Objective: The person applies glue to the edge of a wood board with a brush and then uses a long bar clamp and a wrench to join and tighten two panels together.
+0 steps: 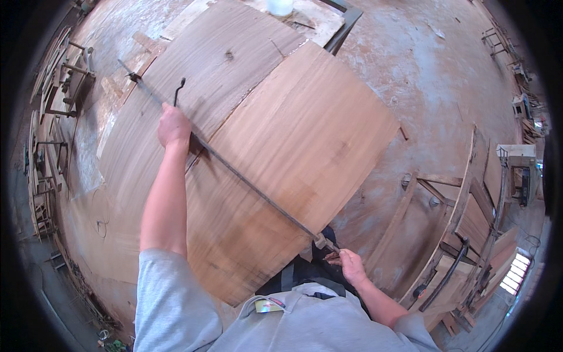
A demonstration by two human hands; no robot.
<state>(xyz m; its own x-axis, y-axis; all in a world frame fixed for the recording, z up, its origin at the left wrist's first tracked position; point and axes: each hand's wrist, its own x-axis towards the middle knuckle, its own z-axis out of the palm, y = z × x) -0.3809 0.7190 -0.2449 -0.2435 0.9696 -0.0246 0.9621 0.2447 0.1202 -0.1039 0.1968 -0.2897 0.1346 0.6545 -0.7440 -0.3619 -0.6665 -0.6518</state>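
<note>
A wide wooden panel [308,127] lies before me, made of two boards that meet along a seam [246,94] with wet-looking glue showing on it. Across this panel runs a long metal bar clamp [255,187]. My left hand [173,125] is closed around its bar, beyond the seam. Beside that fist rises a bent black rod [179,91]; what it joins is hidden. At the panel's near edge sits one clamp jaw [322,243], and my right hand [352,266] grips the clamp's end just past it. The other jaw [134,77] is by the far left edge.
Beyond the panel, a pale board [323,26] on a metal frame carries a white container [279,6]. To the right stands a wooden frame [440,246] with a dark curved bar [446,273]. Stacked wood and clamps [72,83] line the left side.
</note>
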